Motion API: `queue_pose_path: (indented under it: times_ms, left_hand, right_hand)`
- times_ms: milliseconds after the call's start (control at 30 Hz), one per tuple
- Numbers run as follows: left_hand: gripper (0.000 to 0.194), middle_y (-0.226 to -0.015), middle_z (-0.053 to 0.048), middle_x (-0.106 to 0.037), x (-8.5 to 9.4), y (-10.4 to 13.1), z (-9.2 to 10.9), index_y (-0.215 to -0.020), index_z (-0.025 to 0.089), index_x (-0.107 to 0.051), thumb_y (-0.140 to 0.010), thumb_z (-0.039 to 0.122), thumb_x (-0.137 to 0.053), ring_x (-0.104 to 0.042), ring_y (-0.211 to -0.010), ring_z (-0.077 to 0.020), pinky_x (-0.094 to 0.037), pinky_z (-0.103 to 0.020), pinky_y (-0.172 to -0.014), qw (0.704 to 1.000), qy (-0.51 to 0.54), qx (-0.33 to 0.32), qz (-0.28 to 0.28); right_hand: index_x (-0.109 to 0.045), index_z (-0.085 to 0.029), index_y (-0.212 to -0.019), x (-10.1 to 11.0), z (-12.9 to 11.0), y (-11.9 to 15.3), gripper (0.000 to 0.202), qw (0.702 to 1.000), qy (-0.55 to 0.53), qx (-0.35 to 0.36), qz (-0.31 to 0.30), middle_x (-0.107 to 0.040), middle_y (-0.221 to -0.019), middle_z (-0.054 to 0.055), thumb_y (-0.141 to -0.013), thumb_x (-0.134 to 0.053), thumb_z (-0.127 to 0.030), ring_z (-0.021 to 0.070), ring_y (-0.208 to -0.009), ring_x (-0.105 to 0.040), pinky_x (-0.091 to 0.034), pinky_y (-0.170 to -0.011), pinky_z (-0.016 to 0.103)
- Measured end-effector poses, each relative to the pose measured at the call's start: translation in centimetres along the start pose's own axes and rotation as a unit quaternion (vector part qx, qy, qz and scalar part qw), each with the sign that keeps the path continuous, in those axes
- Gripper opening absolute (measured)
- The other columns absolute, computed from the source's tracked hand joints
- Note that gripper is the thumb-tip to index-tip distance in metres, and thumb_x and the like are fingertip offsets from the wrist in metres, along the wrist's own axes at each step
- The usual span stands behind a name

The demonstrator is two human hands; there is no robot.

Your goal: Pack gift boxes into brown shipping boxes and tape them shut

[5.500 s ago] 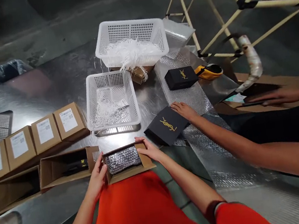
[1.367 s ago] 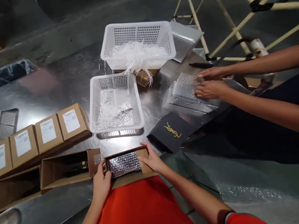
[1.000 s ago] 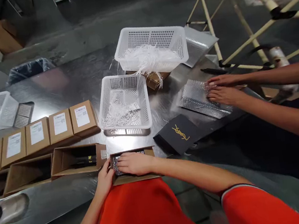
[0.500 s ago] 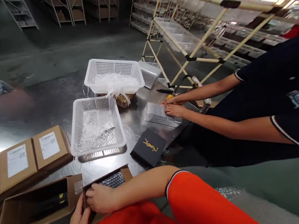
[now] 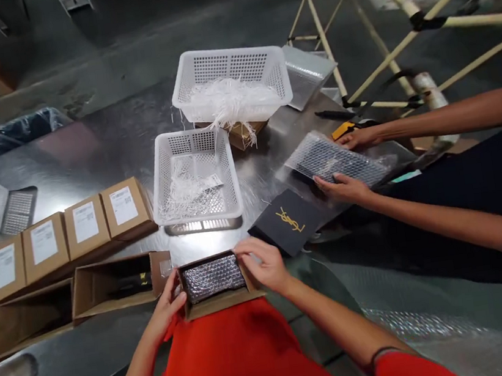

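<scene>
An open cardboard box [image 5: 224, 306] stands at the table's front edge, against my red clothing. Inside it lies a bubble-wrapped item [image 5: 214, 277], its top showing. My left hand [image 5: 171, 303] grips the box's left side, thumb at the rim. At the opposite end, my right hand [image 5: 265, 264] has its fingers closed on the right edge or flap. Just beyond my right hand sits a black box with a gold logo [image 5: 287, 220]. To the left, another open cardboard box [image 5: 116, 287] holds something black with a gold mark.
A co-worker's hands [image 5: 346, 188] hold a bubble-wrapped package [image 5: 332, 155] at the right. Two white baskets of shredded paper, the nearer basket [image 5: 235, 184] and a farther basket [image 5: 285, 78], stand mid-table. Labelled cartons [image 5: 127, 211] line the left. A pipe rack [image 5: 399, 45] rises at back right.
My right hand has moved from the box's left end to its right end, uncovering the wrapped item. The co-worker has lifted and turned the bubble-wrapped package. The view has shifted.
</scene>
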State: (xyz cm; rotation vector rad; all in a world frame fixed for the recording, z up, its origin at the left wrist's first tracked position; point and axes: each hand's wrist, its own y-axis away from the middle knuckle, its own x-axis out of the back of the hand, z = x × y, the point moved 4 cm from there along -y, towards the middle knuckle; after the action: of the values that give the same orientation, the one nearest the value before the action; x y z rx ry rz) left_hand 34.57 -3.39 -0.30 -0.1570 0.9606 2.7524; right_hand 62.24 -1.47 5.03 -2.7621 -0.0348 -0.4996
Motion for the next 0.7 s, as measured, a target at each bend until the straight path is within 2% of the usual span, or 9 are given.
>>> queue_pose_path:
  times_ms: [67,100,167,233,333,400,533,633,700]
  left_hand:
    - [0.085,-0.158,-0.006,-0.031,-0.4,-0.6,-0.1,-0.144,0.031,-0.040,-0.068,0.047,-0.077,-0.026,-0.145,-0.0296,-0.028,-0.040,-0.117,0.999,0.042,0.000,-0.030]
    - [0.087,-0.156,-0.008,-0.034,-0.7,-1.0,-0.1,-0.143,0.031,-0.040,-0.066,0.046,-0.079,-0.031,-0.143,-0.0305,-0.030,-0.040,-0.115,0.997,0.058,0.001,-0.043]
    - [0.094,-0.145,-0.011,-0.047,-1.2,-2.0,-0.4,-0.139,0.029,-0.040,-0.058,0.043,-0.085,-0.045,-0.133,-0.0321,-0.037,-0.043,-0.110,0.998,0.057,0.002,-0.042]
    - [0.100,-0.130,-0.011,-0.056,-1.6,-3.1,-0.8,-0.134,0.027,-0.038,-0.049,0.038,-0.089,-0.056,-0.119,-0.0304,-0.044,-0.043,-0.103,1.000,0.016,-0.005,-0.014]
    - [0.094,-0.122,-0.010,-0.058,-2.1,-4.0,-1.2,-0.128,0.023,-0.038,-0.050,0.038,-0.088,-0.059,-0.109,-0.0263,-0.047,-0.041,-0.097,0.998,-0.053,-0.034,0.023]
    - [0.088,-0.124,-0.011,-0.056,-2.4,-4.0,-1.3,-0.127,0.021,-0.038,-0.055,0.041,-0.084,-0.058,-0.111,-0.0259,-0.046,-0.042,-0.099,0.993,-0.095,-0.055,0.033]
    - [0.093,-0.138,-0.017,-0.046,-2.3,-3.7,-0.6,-0.135,0.019,-0.034,-0.059,0.047,-0.079,-0.051,-0.124,-0.0290,-0.038,-0.045,-0.108,0.979,-0.173,-0.081,0.064]
    - [0.105,-0.147,-0.021,-0.036,-2.4,-3.9,-0.3,-0.146,0.016,-0.019,-0.063,0.048,-0.076,-0.042,-0.134,-0.0308,-0.031,-0.046,-0.113,0.972,-0.214,-0.083,0.051]
    - [0.110,-0.151,-0.021,-0.031,-2.4,-4.0,-0.6,-0.151,0.018,-0.005,-0.068,0.048,-0.072,-0.035,-0.140,-0.0308,-0.028,-0.047,-0.115,0.964,-0.245,-0.095,0.048]
  right_hand:
    - [-0.061,-0.025,-0.108,2.0,2.9,2.2,0.023,0.987,-0.016,-0.144,0.074,-0.064,-0.100,0.005,-0.085,-0.059,-0.023,0.0189,-0.094,-0.061,-0.049,-0.083,0.034]
    - [-0.057,-0.025,-0.114,2.0,4.4,3.1,0.036,0.976,-0.038,-0.203,0.073,-0.062,-0.108,0.006,-0.079,-0.066,-0.027,0.0206,-0.098,-0.060,-0.049,-0.085,0.036]
    - [-0.047,-0.025,-0.127,0.6,6.8,4.2,0.068,0.952,-0.115,-0.284,0.012,-0.057,-0.120,0.009,-0.066,-0.077,-0.033,0.0236,-0.105,-0.058,-0.048,-0.090,0.040]
    - [-0.040,-0.024,-0.133,-1.5,8.1,4.4,0.086,0.925,-0.193,-0.323,-0.063,-0.054,-0.123,0.009,-0.058,-0.082,-0.035,0.0242,-0.105,-0.058,-0.048,-0.093,0.041]
    - [-0.037,-0.022,-0.130,-3.2,8.5,4.1,0.088,0.906,-0.220,-0.353,-0.084,-0.052,-0.122,0.009,-0.055,-0.082,-0.034,0.0238,-0.101,-0.058,-0.049,-0.092,0.042]
    - [-0.038,-0.023,-0.127,-3.4,8.2,4.2,0.080,0.915,-0.187,-0.350,-0.067,-0.049,-0.126,0.009,-0.059,-0.079,-0.034,0.0255,-0.110,-0.056,-0.045,-0.098,0.043]
    - [-0.035,-0.023,-0.131,-2.9,7.7,4.6,0.072,0.947,-0.122,-0.292,-0.062,-0.041,-0.139,0.011,-0.071,-0.072,-0.036,0.0273,-0.134,-0.037,-0.025,-0.116,0.046]
    - [-0.030,-0.022,-0.136,-2.9,8.0,4.6,0.077,0.950,-0.125,-0.274,-0.081,-0.038,-0.141,0.013,-0.073,-0.071,-0.039,0.0279,-0.136,-0.035,-0.024,-0.116,0.047]
    - [-0.029,-0.021,-0.137,-2.8,8.3,4.7,0.079,0.952,-0.125,-0.270,-0.071,-0.038,-0.141,0.014,-0.073,-0.070,-0.040,0.0291,-0.135,-0.036,-0.024,-0.115,0.047]
